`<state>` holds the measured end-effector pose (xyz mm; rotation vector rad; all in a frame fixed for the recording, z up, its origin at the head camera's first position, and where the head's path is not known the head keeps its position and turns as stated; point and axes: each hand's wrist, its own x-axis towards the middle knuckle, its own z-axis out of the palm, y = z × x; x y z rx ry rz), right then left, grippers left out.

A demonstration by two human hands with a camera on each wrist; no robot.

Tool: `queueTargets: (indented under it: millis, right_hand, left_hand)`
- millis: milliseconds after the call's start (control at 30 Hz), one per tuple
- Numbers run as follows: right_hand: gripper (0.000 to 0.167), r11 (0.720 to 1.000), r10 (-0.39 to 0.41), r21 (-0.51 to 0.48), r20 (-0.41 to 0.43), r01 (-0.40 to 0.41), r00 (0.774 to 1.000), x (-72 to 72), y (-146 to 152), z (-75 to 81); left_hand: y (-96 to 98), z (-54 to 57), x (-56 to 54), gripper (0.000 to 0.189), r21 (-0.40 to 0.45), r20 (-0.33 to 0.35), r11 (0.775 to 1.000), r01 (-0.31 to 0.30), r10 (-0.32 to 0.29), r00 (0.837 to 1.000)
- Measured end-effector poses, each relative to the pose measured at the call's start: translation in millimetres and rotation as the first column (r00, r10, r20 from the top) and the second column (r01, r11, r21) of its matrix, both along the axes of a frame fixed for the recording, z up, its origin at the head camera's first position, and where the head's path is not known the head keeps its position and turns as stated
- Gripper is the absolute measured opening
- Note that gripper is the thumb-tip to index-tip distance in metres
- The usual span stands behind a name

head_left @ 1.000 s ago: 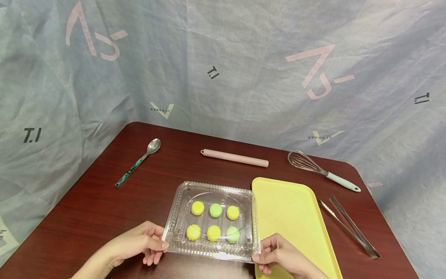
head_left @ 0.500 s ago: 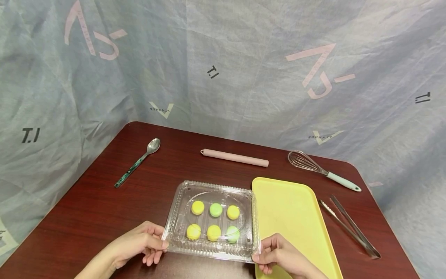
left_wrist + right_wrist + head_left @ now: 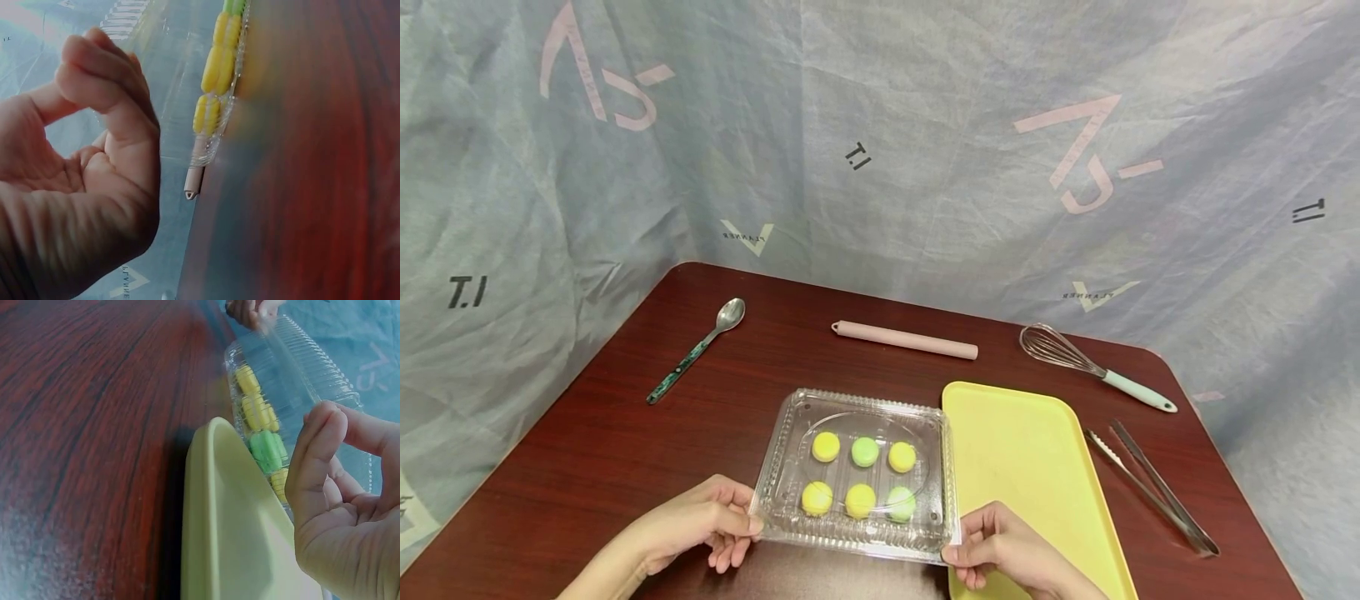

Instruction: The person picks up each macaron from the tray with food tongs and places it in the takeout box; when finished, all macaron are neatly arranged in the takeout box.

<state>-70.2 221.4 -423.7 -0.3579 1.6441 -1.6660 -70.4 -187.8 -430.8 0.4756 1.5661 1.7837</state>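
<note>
A clear plastic clamshell box (image 3: 850,537) with a closed lid holds several macarons in two rows, some yellow (image 3: 860,501) and some green (image 3: 864,452). My left hand (image 3: 696,522) pinches its near left corner between thumb and fingers. At the near right corner, my right hand (image 3: 1003,548) pinches the rim the same way. The left wrist view shows my curled left hand (image 3: 115,144) beside the macarons (image 3: 219,69), seen edge-on. In the right wrist view, my right fingers meet at the rim of the box (image 3: 300,362), close over the yellow tray (image 3: 215,487).
The yellow tray (image 3: 1015,442) lies right of the box, whose right edge overlaps it in the head view. Metal tongs (image 3: 1165,500) and a whisk (image 3: 1093,367) lie farther right. A pink rolling pin (image 3: 906,340) and a spoon (image 3: 696,354) lie toward the back of the table.
</note>
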Motion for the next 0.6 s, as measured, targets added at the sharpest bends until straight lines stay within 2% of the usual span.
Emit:
queueTargets:
  millis: [233,367,500,600]
  right_hand:
    - [0.038,0.999,0.015,-0.045,-0.019,-0.016,1.0,-1.3,-1,-2.9]
    - [0.036,0.996,0.047,-0.074,-0.024,-0.049,0.999,-2.1,3,-2.3]
    - [0.036,0.997,0.059,-0.049,0.005,-0.059,0.998,-3.4,11,1.5]
    - [0.032,0.999,0.049,0.0,0.002,-0.049,0.999,-5.2,19,4.8]
  left_hand:
    - [-1.4,2.0,-1.9,0.037,-0.023,0.002,0.999,0.032,-0.032,0.999]
    - [-5.7,1.0,-3.5,0.036,-0.005,-0.016,0.997,0.079,-0.079,0.997]
    - [-12.7,0.7,-6.2,0.035,0.02,-0.034,0.991,0.135,-0.134,0.99]
    - [-20.3,2.7,-9.1,0.032,0.018,-0.06,0.989,0.144,-0.143,0.988]
